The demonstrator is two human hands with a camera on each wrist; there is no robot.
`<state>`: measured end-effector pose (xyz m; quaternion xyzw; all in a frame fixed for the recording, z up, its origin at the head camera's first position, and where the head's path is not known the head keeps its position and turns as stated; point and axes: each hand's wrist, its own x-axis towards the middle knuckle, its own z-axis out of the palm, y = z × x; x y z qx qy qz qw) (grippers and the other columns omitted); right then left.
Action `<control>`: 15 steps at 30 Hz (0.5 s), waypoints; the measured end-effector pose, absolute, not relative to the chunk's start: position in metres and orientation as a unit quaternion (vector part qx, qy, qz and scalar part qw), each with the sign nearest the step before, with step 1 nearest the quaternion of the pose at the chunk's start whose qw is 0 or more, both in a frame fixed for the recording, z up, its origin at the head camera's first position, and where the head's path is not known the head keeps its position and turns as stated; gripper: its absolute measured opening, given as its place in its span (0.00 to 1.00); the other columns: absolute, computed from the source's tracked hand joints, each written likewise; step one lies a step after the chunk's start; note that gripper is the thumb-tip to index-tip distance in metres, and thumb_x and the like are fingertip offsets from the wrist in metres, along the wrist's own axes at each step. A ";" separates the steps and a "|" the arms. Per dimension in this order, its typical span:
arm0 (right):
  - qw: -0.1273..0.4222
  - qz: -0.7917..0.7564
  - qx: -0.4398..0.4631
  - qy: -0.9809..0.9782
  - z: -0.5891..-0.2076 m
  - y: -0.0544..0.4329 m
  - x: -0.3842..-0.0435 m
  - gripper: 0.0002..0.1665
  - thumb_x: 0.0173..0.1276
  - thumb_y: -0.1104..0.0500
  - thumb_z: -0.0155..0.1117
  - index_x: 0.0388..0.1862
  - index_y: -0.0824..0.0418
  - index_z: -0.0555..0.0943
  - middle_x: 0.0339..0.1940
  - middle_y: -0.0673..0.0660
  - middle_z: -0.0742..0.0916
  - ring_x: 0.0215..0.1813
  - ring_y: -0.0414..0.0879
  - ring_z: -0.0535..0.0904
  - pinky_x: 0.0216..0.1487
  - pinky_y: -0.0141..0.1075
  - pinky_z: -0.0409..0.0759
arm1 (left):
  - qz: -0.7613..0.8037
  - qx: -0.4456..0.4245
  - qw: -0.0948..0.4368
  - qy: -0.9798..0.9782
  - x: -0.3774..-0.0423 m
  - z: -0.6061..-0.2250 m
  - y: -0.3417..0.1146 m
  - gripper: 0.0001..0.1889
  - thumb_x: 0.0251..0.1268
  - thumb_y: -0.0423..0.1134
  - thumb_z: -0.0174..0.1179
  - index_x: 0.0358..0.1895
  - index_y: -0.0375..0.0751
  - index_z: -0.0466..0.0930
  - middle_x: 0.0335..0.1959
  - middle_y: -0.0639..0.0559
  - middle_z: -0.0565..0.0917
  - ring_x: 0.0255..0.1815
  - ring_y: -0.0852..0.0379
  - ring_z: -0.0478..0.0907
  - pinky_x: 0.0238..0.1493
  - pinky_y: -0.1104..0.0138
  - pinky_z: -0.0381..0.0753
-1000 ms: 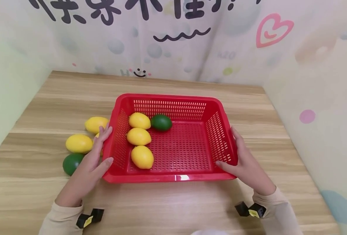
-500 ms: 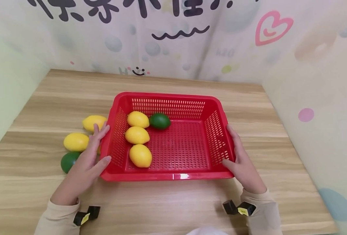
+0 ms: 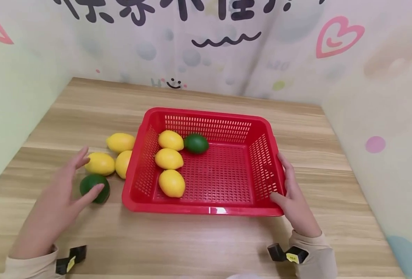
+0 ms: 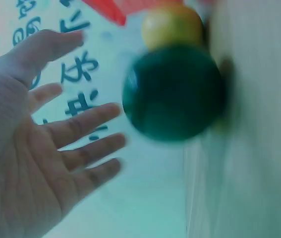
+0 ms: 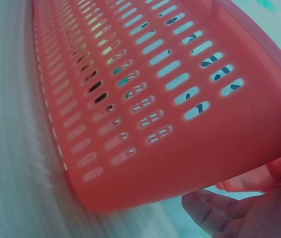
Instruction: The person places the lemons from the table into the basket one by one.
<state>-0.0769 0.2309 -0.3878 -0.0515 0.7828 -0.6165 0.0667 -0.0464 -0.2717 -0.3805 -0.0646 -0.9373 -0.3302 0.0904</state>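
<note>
My left hand [image 3: 50, 207] is off the basket, fingers spread, beside a dark green fruit [image 3: 90, 183] on the table; its thumb overlaps the fruit in the head view. The left wrist view shows a gap between the fingertips and that green fruit [image 4: 172, 94]. With the thumb inside the rim and fingers outside, my right hand [image 3: 296, 205] grips the right side of a red plastic basket [image 3: 192, 209]. Inside, three yellow lemons [image 3: 169, 159] line the left wall, and a dark green fruit [image 3: 196, 143] lies beside the rearmost one.
Three more lemons [image 3: 100, 164] lie on the wooden table [image 3: 206, 240] left of the basket, one right against its outer wall. A printed cloth backdrop [image 3: 220, 66] stands behind the table, and pale walls flank both sides.
My left hand has let go of the basket's left rim and moved left toward the green fruit on the table. The right hand stays on the rim; the head view has shifted slightly.
</note>
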 end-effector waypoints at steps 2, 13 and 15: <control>0.065 -0.616 -0.050 0.783 -0.387 0.232 -0.077 0.60 0.65 0.81 0.46 0.86 0.38 0.44 0.83 0.54 0.56 0.72 0.58 0.65 0.53 0.33 0.84 | -0.304 -0.069 0.085 -0.946 -0.045 -0.384 -0.280 0.48 0.63 0.34 0.72 0.83 0.43 0.53 0.67 0.25 0.72 0.66 0.24 0.66 0.60 0.26 0.62; 0.059 -0.621 -0.053 0.780 -0.387 0.231 -0.076 0.60 0.63 0.82 0.46 0.86 0.40 0.44 0.83 0.55 0.57 0.73 0.58 0.64 0.54 0.32 0.83 | -0.251 -0.055 0.071 -0.964 -0.039 -0.402 -0.278 0.24 0.61 0.40 0.75 0.60 0.42 0.81 0.53 0.32 0.72 0.43 0.37 0.74 0.33 0.50 0.81; 0.061 -0.620 -0.050 0.780 -0.386 0.230 -0.076 0.61 0.64 0.82 0.46 0.86 0.39 0.44 0.83 0.54 0.56 0.73 0.59 0.64 0.54 0.32 0.83 | -0.258 -0.057 0.061 -0.963 -0.036 -0.403 -0.279 0.26 0.59 0.38 0.76 0.61 0.41 0.80 0.52 0.33 0.73 0.42 0.39 0.75 0.32 0.59 0.81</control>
